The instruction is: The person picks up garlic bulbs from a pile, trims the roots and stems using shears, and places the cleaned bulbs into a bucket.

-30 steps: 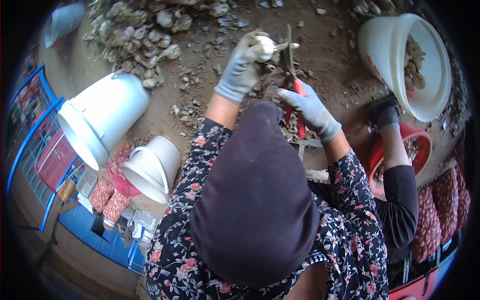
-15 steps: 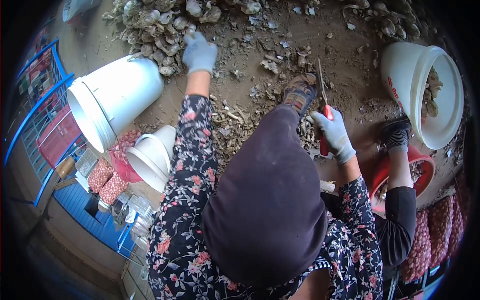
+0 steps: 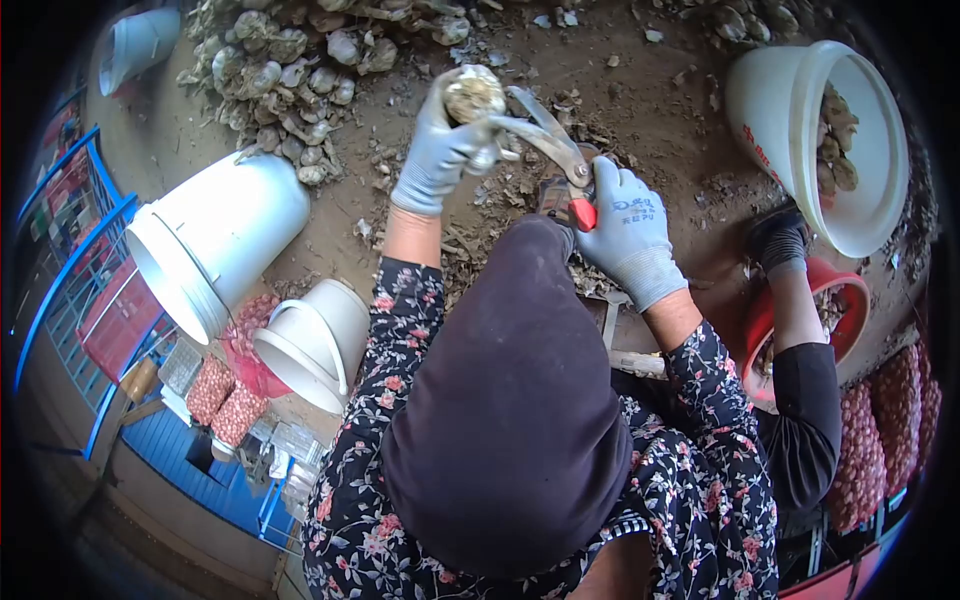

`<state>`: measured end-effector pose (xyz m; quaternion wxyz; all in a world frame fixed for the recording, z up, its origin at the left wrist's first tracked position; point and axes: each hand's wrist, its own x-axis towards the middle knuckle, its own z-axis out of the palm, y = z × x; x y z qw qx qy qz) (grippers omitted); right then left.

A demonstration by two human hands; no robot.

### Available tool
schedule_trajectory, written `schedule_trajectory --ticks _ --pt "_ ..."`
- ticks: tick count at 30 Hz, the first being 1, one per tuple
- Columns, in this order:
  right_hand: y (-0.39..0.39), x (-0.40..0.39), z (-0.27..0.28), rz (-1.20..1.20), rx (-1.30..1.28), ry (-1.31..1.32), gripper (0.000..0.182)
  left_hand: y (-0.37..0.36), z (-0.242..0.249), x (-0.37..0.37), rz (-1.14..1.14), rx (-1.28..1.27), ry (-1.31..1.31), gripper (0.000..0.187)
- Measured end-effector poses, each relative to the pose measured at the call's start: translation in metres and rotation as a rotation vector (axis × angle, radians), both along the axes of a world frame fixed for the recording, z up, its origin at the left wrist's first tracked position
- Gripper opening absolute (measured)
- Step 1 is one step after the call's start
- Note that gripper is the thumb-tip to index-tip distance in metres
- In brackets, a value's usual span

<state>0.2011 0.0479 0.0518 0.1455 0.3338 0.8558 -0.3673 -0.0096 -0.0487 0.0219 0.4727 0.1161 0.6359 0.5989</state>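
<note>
Pointing shears [image 3: 572, 165]: long axis running leftward and forward from your right hand [image 3: 630, 225], parted blades toward the garlic bulb [image 3: 474, 96].
Bulb: in your left hand [image 3: 432, 155] above the floor [image 3: 660, 100], rough brown face toward you.
Left fingers: curled closely around the bulb.
Right fingers: wrapped about the red handles [image 3: 583, 213].
Red bucket [image 3: 855, 312]: garlic pieces inside.
White bucket [image 3: 770, 110], right: brownish bulbs [image 3: 835, 140] within.
Heap [image 3: 290, 90]: garlic, beyond your left hand.

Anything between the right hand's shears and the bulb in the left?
Nothing visible: the open shears in the right hand reach right beside the garlic bulb held in the left hand. Can't tell whether they touch.
</note>
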Motion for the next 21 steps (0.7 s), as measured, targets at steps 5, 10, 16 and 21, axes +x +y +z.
schedule_trajectory --ticks 5,10,16,21 --pt "0.011 -0.003 0.012 0.040 0.147 -0.068 0.054 0.017 0.005 0.027 -0.179 -0.120 0.244 0.066" --pt "0.014 -0.001 0.012 0.046 0.065 -0.127 0.052 0.034 0.022 0.046 -0.208 -0.227 0.750 0.057" --pt "0.026 0.012 -0.006 0.024 -0.188 -0.121 0.047 0.041 0.020 0.029 -0.407 -0.070 0.529 0.053" --pt "0.031 0.032 -0.022 -0.143 -0.123 -0.121 0.034 0.041 0.013 0.025 -0.391 -0.002 -0.107 0.053"
